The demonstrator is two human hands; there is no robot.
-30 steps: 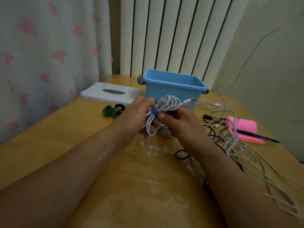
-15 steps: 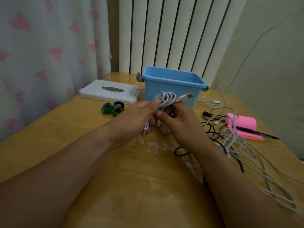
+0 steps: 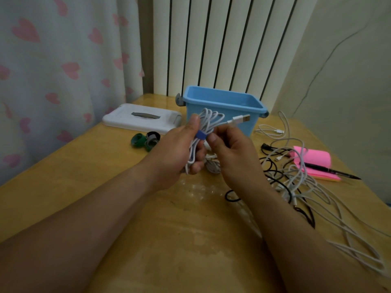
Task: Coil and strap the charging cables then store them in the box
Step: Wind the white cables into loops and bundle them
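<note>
Where the wooden surface [image 3: 84, 170] fills the lower frame, its yellow top looks worn and patchy at the centre. Above that patch the left hand [image 3: 175, 153] grips a coiled white cable [image 3: 208, 121], fingers curled round the lower loops. The right hand [image 3: 230, 153] pinches the same coil just beside the blue strap [image 3: 200, 135] wrapped round its middle. The cable's plug sticks out toward the right, in front of the blue box [image 3: 222, 105], which stands open at the upper centre.

A white lid [image 3: 139, 121] lies flat to the left of the box, with green and grey strap rolls [image 3: 146, 140] just below it. Right of the hands, a tangle of loose cables [image 3: 296, 180] (white and black together) spreads toward the lower right edge. Some strands cross a pink notepad [image 3: 313, 159], and a dark pen [image 3: 334, 171] lies on the pad.

Behind the surface, a pale curtain [image 3: 53, 70] with pink hearts fills the upper left. White vertical slats [image 3: 211, 49] with dark gaps stand at the top centre. A plain cream wall [image 3: 338, 70] at the upper right carries a thin dark line.
</note>
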